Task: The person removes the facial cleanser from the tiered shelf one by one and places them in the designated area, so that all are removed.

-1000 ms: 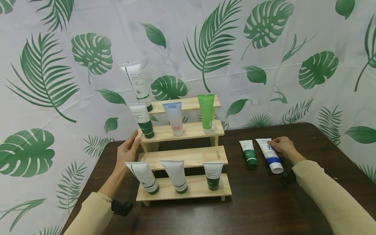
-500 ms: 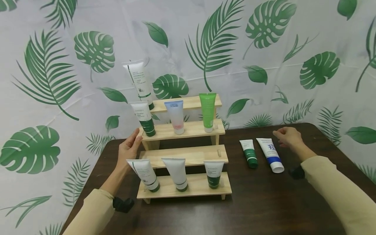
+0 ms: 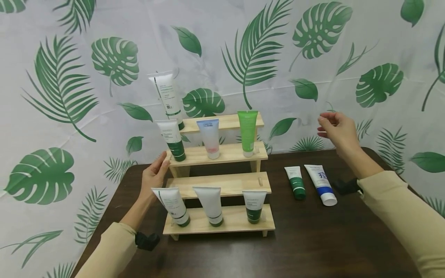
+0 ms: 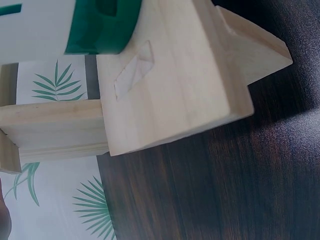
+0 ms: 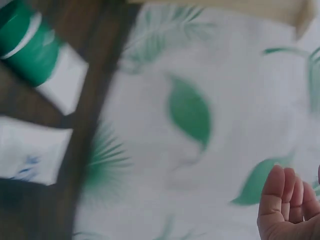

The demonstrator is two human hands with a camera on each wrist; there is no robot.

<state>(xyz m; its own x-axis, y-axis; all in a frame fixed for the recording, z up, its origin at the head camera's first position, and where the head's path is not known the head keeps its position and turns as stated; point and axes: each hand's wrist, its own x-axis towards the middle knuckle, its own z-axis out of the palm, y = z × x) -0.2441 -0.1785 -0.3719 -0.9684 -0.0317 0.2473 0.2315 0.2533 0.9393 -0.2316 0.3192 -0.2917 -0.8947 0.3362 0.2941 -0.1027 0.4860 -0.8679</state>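
Note:
A wooden stepped display stand [image 3: 219, 185] holds several cosmetic tubes on its tiers. My left hand [image 3: 153, 175] holds the left end of its second-highest tier, beside a white and dark-green tube [image 3: 172, 139]; in the left wrist view only a fingertip [image 4: 4, 220] shows at the edge. My right hand [image 3: 340, 133] is raised at the right with loosely bent fingers and nothing in them, also seen in the right wrist view. Below it on the table lie a white and blue tube [image 3: 320, 185] and a smaller white and green tube [image 3: 295, 182], side by side.
On the stand are a tall white tube [image 3: 167, 96], a blue-pink tube [image 3: 209, 139], a bright green tube [image 3: 248, 133] and, on the lowest tier, three white tubes with green caps. A leaf-print cloth [image 3: 208, 46] hangs behind the dark wooden table [image 3: 313, 247].
My right hand has let go of the white and blue tube and risen above it, toward the cloth. My left hand has stayed at the stand.

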